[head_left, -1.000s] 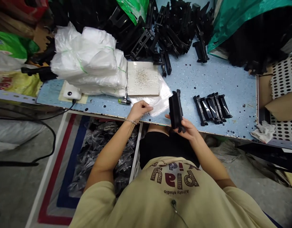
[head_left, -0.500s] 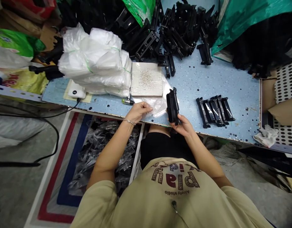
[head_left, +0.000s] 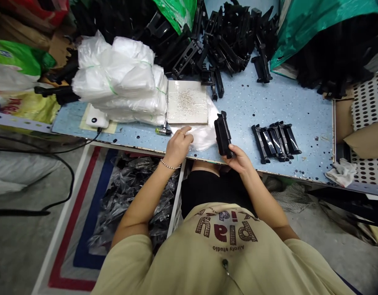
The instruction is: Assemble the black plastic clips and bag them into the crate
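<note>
A person's two bare hands at a blue, speckled worktable (head_left: 238, 108), seen from above. The right hand (head_left: 238, 159) holds a long, black, moulded plastic part (head_left: 223, 134) by its near end, thumb on one side; the part slants slightly, its far end pointing away from the body, above the table's near edge. The left hand (head_left: 179, 144), with a beaded bracelet (head_left: 169, 165) at its wrist, is half curled, index finger extended, over the near left portion of a thin pile of clear plastic bags (head_left: 205, 138); whether its fingertips grip a bag cannot be told. A square, beige board (head_left: 188, 114) with a grainy patch at its centre lies on the far part of this pile. To the board's left rise tied bundles of translucent white plastic bags (head_left: 121, 78); just in front of them lies a small green-and-metal tool (head_left: 163, 131). Right of the held part, well apart from it, a row of similar black plastic parts (head_left: 276, 142) lies side by side. Beyond the board is a jumbled heap of black plastic parts (head_left: 228, 41).
</note>
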Demonstrator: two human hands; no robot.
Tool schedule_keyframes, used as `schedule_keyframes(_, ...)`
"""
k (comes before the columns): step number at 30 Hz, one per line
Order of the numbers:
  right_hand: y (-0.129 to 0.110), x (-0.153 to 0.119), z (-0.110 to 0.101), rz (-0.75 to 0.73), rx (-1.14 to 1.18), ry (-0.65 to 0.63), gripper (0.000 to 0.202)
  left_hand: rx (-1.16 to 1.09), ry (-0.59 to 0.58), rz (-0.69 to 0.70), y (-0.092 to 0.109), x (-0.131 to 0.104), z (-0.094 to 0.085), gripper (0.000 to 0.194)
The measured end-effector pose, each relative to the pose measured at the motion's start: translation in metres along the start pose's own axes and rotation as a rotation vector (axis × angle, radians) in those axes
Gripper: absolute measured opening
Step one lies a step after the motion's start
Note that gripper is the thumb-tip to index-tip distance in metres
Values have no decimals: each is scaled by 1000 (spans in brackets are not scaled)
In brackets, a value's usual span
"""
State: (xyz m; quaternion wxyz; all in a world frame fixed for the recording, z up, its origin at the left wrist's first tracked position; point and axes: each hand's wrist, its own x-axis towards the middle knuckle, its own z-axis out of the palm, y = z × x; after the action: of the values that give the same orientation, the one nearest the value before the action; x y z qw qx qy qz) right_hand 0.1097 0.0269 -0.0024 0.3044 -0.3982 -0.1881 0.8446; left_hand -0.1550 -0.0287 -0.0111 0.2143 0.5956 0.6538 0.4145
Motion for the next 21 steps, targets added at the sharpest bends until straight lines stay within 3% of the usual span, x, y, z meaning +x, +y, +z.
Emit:
schedule_keyframes(3,-1,-25,-1,13,-25,-162,32,249,-72,135,1,-5,3,31)
schedule_keyframes(7,12,-48,-1,319,3,-387,36,223,-82,240,12,-7,4,50)
schedule_keyframes(10,23,-39,1,495,122,-427,38,241,-97,289,26,-13,1,64)
schedule_keyframes(12,27,-24,4,499,182,-430,41,229,-141,331,38,-24,2,68)
schedule_keyframes(15,30,-6,11,276,65,-287,39,109,-235,427,56,-45,12,76)
schedule_keyframes(19,34,-19,24,-223,-570,28,21,-18,-361,483,69,-63,38,84)
schedule_keyframes(21,35,-37,30,-369,-824,-14,30,-25,-379,448,73,-67,41,80)
